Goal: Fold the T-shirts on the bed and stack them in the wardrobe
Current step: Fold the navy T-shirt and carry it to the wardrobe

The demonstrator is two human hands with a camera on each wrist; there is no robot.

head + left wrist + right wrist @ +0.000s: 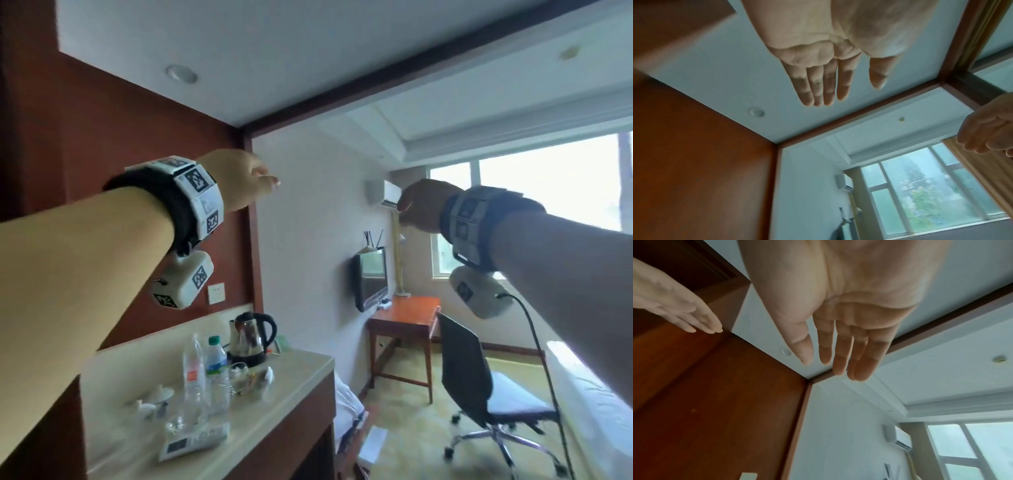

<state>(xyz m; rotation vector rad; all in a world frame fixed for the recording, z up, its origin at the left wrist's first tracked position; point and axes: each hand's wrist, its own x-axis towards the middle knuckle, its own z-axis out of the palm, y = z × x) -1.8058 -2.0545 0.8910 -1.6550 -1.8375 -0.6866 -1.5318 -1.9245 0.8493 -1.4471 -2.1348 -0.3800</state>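
I see bare forearms; each wrist wears a black strap [178, 205], white marker-tagged band [202, 195] and underslung camera pod [186, 284].

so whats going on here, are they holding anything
No. Both arms are stretched out in front at about head height, and the left hand and right hand are empty, fingers straight and relaxed. No T-shirt is in view. Below the left arm is a counter with a kettle and bottles; ahead are a desk and an office chair.
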